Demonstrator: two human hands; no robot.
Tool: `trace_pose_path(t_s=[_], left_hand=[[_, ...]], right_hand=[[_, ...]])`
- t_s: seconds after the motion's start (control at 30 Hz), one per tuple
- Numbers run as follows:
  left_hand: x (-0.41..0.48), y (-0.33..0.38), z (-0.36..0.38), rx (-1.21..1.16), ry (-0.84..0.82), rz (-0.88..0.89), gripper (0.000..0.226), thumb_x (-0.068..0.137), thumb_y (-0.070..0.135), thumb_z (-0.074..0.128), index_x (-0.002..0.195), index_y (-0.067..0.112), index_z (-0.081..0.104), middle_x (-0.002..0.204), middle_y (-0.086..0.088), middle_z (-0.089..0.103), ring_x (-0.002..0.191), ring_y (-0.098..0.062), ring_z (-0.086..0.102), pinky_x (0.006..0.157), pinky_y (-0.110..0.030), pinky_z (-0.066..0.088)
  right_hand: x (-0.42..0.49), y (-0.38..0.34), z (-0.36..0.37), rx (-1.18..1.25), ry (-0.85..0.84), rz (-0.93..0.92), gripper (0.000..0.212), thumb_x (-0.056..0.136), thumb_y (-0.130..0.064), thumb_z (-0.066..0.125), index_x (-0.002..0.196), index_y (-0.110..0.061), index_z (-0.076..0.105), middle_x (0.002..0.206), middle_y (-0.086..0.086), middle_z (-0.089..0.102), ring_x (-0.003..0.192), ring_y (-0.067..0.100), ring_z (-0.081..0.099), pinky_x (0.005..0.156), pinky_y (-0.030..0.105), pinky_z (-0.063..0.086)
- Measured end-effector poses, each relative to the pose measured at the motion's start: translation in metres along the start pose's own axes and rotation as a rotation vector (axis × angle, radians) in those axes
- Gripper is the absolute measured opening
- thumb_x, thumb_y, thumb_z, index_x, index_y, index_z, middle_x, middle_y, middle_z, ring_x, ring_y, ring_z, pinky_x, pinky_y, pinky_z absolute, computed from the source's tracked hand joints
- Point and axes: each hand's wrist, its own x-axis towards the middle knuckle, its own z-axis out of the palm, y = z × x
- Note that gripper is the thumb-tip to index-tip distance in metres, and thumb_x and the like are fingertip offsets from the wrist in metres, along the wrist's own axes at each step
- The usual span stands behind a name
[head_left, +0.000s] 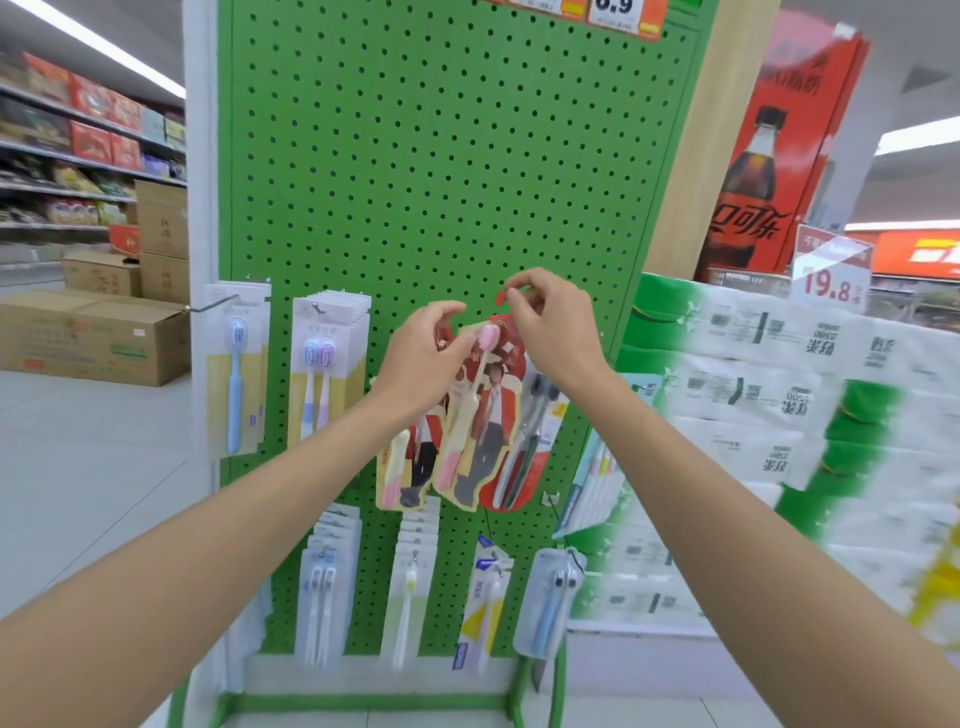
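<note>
A green pegboard (447, 171) stands in front of me with toothbrush packs hanging from hooks. My left hand (421, 358) grips the top of a bunch of red and cream toothbrush packs (467, 441) with pink brushes. A red pack holding dark brushes (524, 452) hangs with them, and my right hand (550, 327) pinches its top tab. Both hands are in front of the board's middle row. The hook behind these packs is hidden by my hands.
More toothbrush packs hang at the left (236, 374) (324, 364) and along the bottom row (330, 587) (550, 603). Stacked tissue paper packs (779, 395) fill the right. Cardboard boxes (93, 338) sit on the floor at the left, before store shelves (78, 145). A bare hook (213, 304) sticks out at the left.
</note>
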Motion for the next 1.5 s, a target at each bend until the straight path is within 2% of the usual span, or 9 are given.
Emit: trace_pose_path(t_s=[0.2, 0.37, 0.57, 0.67, 0.87, 1.1, 1.2, 1.33, 1.5], left_hand=[[-0.031, -0.012, -0.003, -0.389, -0.177, -0.312, 0.025, 0.095, 0.013, 0.062, 0.12, 0.014, 0.065, 0.109, -0.001, 0.07, 0.077, -0.003, 0.07, 0.063, -0.02, 0.057], [-0.063, -0.058, -0.001, -0.407, -0.215, -0.409, 0.02, 0.091, 0.01, 0.066, 0.111, 0.013, 0.07, 0.105, -0.005, 0.074, 0.087, -0.017, 0.073, 0.08, -0.037, 0.061], [-0.102, -0.114, 0.008, -0.417, -0.212, -0.471, 0.018, 0.092, 0.013, 0.066, 0.109, 0.014, 0.071, 0.101, -0.003, 0.075, 0.087, -0.016, 0.073, 0.074, -0.029, 0.059], [-0.123, -0.14, 0.012, -0.43, -0.235, -0.503, 0.017, 0.091, 0.012, 0.067, 0.107, 0.013, 0.072, 0.098, -0.003, 0.076, 0.085, -0.014, 0.073, 0.069, -0.023, 0.057], [-0.137, -0.165, 0.019, -0.38, -0.228, -0.507, 0.017, 0.089, 0.009, 0.068, 0.105, 0.011, 0.073, 0.094, -0.003, 0.077, 0.081, -0.013, 0.073, 0.067, -0.023, 0.057], [-0.16, -0.18, 0.014, -0.474, -0.034, -0.618, 0.016, 0.091, 0.007, 0.066, 0.106, 0.009, 0.072, 0.095, -0.005, 0.075, 0.082, -0.012, 0.073, 0.064, -0.022, 0.057], [-0.162, -0.181, 0.009, -0.519, 0.067, -0.633, 0.018, 0.092, 0.006, 0.066, 0.109, 0.006, 0.072, 0.097, -0.006, 0.075, 0.08, -0.012, 0.072, 0.061, -0.021, 0.056], [-0.168, -0.185, 0.003, -0.468, 0.159, -0.625, 0.012, 0.091, 0.006, 0.067, 0.1, 0.012, 0.073, 0.092, -0.001, 0.075, 0.072, -0.006, 0.071, 0.056, -0.02, 0.055], [-0.17, -0.196, -0.004, -0.427, 0.263, -0.667, 0.01, 0.091, 0.008, 0.067, 0.096, 0.017, 0.07, 0.092, 0.0, 0.074, 0.071, -0.008, 0.069, 0.06, -0.021, 0.057]], right_hand=[[-0.048, 0.01, 0.02, 0.138, 0.004, 0.097, 0.021, 0.101, -0.019, 0.05, 0.113, -0.012, 0.066, 0.074, -0.01, 0.061, 0.051, 0.002, 0.048, 0.05, 0.018, 0.042], [-0.095, 0.017, 0.053, 0.228, -0.023, 0.163, 0.02, 0.093, -0.027, 0.062, 0.106, -0.013, 0.069, 0.07, -0.008, 0.062, 0.059, 0.006, 0.054, 0.057, 0.022, 0.045], [-0.144, 0.032, 0.095, 0.273, -0.042, 0.267, 0.026, 0.099, -0.02, 0.051, 0.114, -0.015, 0.071, 0.075, -0.008, 0.069, 0.058, 0.008, 0.061, 0.058, 0.023, 0.05], [-0.176, 0.044, 0.118, 0.382, -0.078, 0.339, 0.027, 0.099, -0.021, 0.049, 0.116, -0.018, 0.07, 0.095, -0.003, 0.074, 0.081, 0.013, 0.07, 0.077, 0.036, 0.058], [-0.201, 0.057, 0.142, 0.526, -0.08, 0.546, 0.02, 0.098, -0.022, 0.055, 0.105, -0.012, 0.071, 0.094, -0.008, 0.071, 0.086, 0.002, 0.065, 0.077, 0.014, 0.05], [-0.23, 0.056, 0.152, 0.66, -0.518, 0.799, 0.043, 0.094, -0.05, 0.056, 0.08, -0.012, 0.07, 0.08, -0.001, 0.072, 0.075, 0.017, 0.066, 0.082, 0.032, 0.051], [-0.255, 0.049, 0.157, 0.499, -0.644, 0.799, 0.053, 0.094, -0.057, 0.05, 0.065, -0.013, 0.048, 0.057, -0.002, 0.048, 0.056, 0.013, 0.046, 0.064, 0.025, 0.039], [-0.283, 0.043, 0.16, 0.658, -0.761, 0.842, 0.043, 0.097, -0.042, 0.055, 0.069, -0.011, 0.063, 0.061, -0.002, 0.068, 0.057, 0.012, 0.063, 0.072, 0.03, 0.057], [-0.3, 0.05, 0.158, 0.67, -0.862, 0.842, 0.037, 0.094, -0.02, 0.064, 0.059, -0.023, 0.055, 0.045, -0.016, 0.051, 0.052, 0.008, 0.045, 0.064, 0.022, 0.051]])
